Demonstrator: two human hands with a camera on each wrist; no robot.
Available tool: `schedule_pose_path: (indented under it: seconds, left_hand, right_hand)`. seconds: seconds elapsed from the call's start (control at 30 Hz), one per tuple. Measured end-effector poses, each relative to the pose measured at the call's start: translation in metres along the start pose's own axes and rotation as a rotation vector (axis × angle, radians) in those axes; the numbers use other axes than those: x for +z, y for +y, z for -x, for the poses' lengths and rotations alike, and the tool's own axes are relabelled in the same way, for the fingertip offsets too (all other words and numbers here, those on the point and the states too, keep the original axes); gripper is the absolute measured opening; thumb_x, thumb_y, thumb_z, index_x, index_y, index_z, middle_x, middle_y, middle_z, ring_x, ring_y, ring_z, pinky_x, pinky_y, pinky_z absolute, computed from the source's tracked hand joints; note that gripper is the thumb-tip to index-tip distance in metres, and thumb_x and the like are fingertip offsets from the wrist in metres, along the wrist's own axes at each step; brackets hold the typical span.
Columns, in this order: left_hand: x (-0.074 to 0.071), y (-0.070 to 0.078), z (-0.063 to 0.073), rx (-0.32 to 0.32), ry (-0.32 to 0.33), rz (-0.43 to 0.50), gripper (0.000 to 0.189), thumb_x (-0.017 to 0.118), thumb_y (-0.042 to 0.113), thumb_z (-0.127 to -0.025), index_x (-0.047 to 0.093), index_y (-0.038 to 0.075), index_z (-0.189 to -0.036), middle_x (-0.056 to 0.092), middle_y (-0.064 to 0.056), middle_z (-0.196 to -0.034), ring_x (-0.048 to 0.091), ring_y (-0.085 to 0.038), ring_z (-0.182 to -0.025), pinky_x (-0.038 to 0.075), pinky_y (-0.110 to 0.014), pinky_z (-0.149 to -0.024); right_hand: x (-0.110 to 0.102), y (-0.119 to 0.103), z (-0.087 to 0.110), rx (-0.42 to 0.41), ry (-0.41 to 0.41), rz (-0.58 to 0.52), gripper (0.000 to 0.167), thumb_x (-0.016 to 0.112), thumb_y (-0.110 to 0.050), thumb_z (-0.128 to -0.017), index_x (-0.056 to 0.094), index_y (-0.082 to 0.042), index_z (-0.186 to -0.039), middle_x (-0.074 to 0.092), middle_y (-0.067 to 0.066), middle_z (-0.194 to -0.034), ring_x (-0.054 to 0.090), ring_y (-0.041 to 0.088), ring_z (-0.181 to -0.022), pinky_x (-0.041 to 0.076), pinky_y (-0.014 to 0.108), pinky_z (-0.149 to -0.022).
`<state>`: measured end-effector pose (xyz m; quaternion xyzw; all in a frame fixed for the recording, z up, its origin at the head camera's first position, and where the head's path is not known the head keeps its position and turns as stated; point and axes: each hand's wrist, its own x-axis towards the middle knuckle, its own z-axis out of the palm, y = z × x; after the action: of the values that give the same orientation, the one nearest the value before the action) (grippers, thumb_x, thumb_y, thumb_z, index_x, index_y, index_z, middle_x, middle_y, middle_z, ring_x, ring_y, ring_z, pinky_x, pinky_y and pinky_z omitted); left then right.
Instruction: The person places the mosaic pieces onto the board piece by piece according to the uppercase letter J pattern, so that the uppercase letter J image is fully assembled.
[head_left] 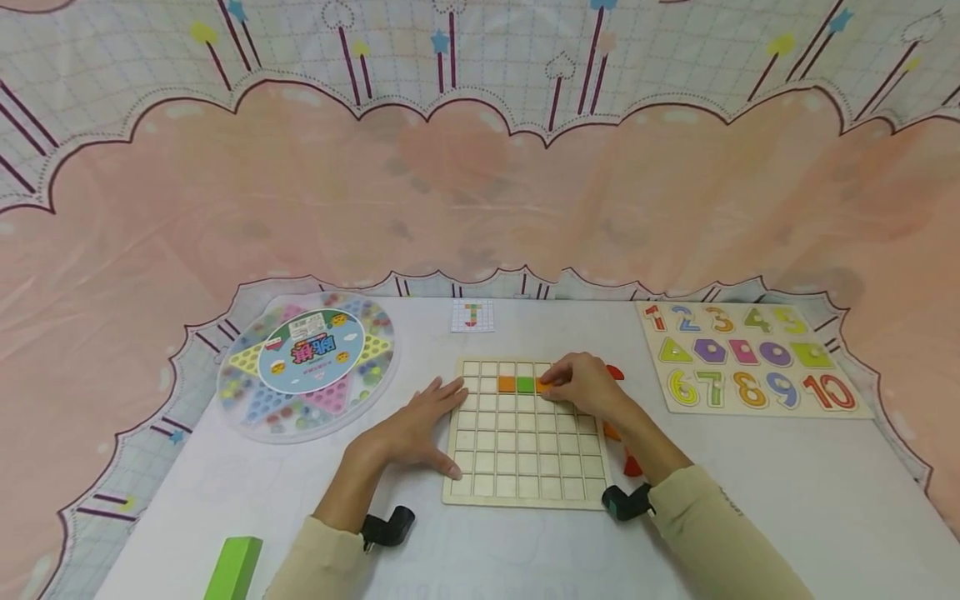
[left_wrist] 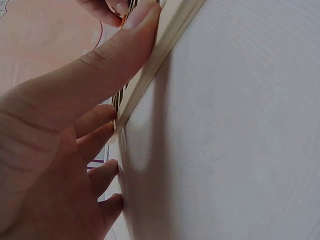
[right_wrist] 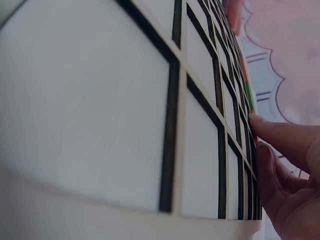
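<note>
A wooden grid board (head_left: 496, 461) lies on the table in front of me. In its second row from the top, an orange square tile (head_left: 507, 384) and a green square tile (head_left: 525, 384) sit side by side. My right hand (head_left: 587, 385) pinches another orange tile (head_left: 541, 386) just right of the green one, thumb and fingertips at the grid. Spread along the board's left edge, my left hand (head_left: 411, 432) rests with its thumb near the lower left corner. The left wrist view shows that thumb (left_wrist: 107, 65) on the rim.
Red pieces (head_left: 632, 464) and an orange piece (head_left: 611, 432) lie right of the board, partly behind my right arm. A small pattern card (head_left: 472, 316) lies beyond it. A round star-patterned game board (head_left: 311, 350) is left, a number puzzle (head_left: 757, 358) right, a green block (head_left: 233, 568) front left.
</note>
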<state>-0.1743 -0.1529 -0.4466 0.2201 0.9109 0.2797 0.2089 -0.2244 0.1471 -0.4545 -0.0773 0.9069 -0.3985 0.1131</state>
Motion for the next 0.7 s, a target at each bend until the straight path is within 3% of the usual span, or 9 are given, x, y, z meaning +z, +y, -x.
schedule_pose_path:
  seconds: [0.33, 0.5, 0.7]
  left_hand:
    - [-0.001, 0.002, -0.001, -0.011, -0.007, -0.002, 0.117, 0.096, 0.032, -0.066, 0.032, 0.005, -0.160, 0.018, -0.008, -0.173, 0.003, -0.038, -0.162, 0.008, -0.058, -0.132]
    - [-0.002, 0.003, -0.001, -0.012, -0.008, -0.007, 0.117, 0.096, 0.031, -0.065, 0.032, 0.004, -0.159, 0.018, -0.008, -0.173, 0.003, -0.038, -0.162, 0.008, -0.058, -0.132]
    - [-0.002, 0.003, -0.001, -0.017, -0.013, -0.010, 0.117, 0.097, 0.031, -0.065, 0.033, 0.004, -0.159, 0.018, -0.008, -0.173, 0.003, -0.038, -0.162, 0.009, -0.057, -0.132]
  right_hand:
    - [-0.011, 0.007, 0.000, 0.024, -0.058, -0.048, 0.024, 0.080, -0.019, -0.088, 0.076, -0.012, -0.111, 0.070, 0.009, -0.112, 0.062, 0.022, -0.101, 0.052, 0.030, -0.088]
    - [-0.031, 0.009, 0.007, 0.062, -0.067, -0.082, 0.032, 0.077, -0.025, -0.091, 0.071, -0.016, -0.121, 0.067, 0.009, -0.120, 0.060, 0.026, -0.112, 0.053, 0.032, -0.093]
    - [-0.061, 0.016, 0.021, 0.019, -0.048, -0.023, 0.040, 0.074, -0.025, -0.093, 0.067, -0.014, -0.131, 0.065, 0.012, -0.131, 0.059, 0.029, -0.117, 0.053, 0.033, -0.093]
